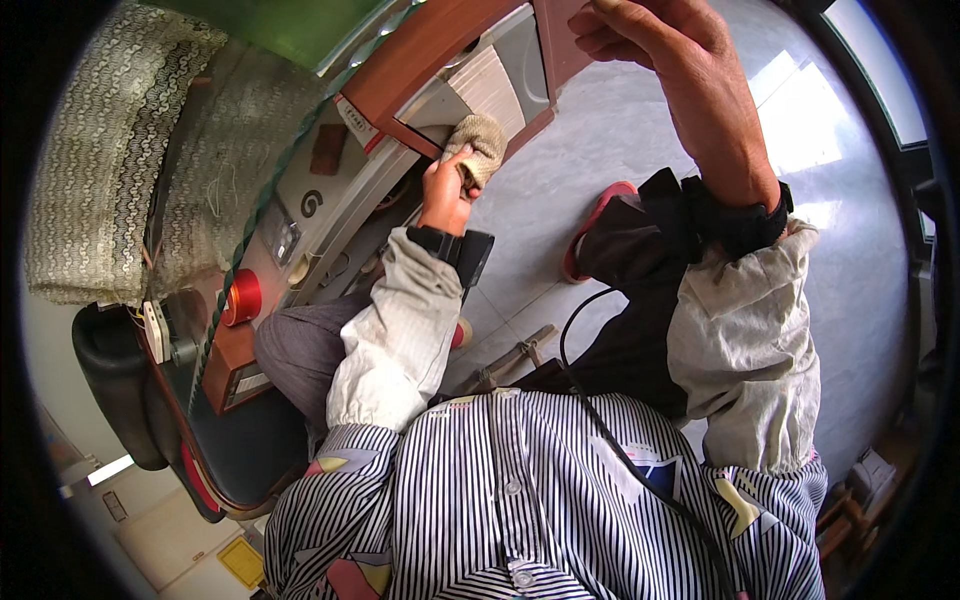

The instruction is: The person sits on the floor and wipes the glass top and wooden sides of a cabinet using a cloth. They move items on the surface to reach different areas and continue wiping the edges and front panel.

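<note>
My left hand [448, 191] grips a bundled tan woven cloth [480, 142], possibly a work glove. It hangs in front of a reddish-brown wooden frame [420, 52], below an opening that shows a stack of pale sheets or card [487, 86]. At the top edge of the view my right hand [667, 37] is raised over the grey floor [525, 247]. Its fingers curl and are partly cut off by the picture's edge, so I cannot tell whether they hold something.
On the left, a glass-edged worktop [247, 225] carries sequin-patterned fabric [112, 150]. Near it are a red spool [241, 296], a white device [156, 332] and a small clear packet [281, 232]. A black chair [120, 382] stands beside it. A black cable [568, 337] runs down my striped shirt.
</note>
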`<state>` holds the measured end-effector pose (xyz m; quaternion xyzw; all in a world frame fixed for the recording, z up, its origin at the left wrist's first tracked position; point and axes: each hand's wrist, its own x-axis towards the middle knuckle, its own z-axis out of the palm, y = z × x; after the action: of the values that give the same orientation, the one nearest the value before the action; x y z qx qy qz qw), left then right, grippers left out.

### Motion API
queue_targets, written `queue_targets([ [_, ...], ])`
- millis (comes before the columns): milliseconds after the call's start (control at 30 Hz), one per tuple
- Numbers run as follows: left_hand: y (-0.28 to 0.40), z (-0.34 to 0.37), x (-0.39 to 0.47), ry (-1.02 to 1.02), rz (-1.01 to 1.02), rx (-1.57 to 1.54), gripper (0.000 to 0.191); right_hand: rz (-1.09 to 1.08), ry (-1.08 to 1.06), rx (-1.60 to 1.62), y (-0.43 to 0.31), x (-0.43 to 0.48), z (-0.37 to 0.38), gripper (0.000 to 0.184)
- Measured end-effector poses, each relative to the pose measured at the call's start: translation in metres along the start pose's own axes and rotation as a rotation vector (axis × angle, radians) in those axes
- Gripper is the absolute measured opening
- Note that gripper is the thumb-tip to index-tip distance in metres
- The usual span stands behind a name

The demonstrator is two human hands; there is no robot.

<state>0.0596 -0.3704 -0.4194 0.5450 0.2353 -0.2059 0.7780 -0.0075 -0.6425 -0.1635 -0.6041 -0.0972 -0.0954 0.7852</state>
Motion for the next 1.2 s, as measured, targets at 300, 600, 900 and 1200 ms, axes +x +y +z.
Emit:
queue_targets([
  [300, 0.017, 0.041, 0.011, -0.255, -0.191, -0.119, 0.019, 0.05, -0.043, 0.058, 0.007, 0.004, 0.01, 0.019],
  [600, 0.002, 0.063, 0.037, -0.327, -0.237, -0.231, 0.022, -0.025, -0.025, 0.083, 0.011, 0.004, -0.01, 0.02],
  [900, 0.0, 0.04, 0.038, -0.281, -0.177, -0.131, 0.019, -0.036, 0.089, 0.03, -0.001, -0.01, 0.009, 0.017],
  [1200, -0.008, 0.031, 0.013, -0.221, -0.089, -0.227, 0.024, -0.021, 0.26, -0.299, -0.018, -0.013, 0.031, 0.018],
])
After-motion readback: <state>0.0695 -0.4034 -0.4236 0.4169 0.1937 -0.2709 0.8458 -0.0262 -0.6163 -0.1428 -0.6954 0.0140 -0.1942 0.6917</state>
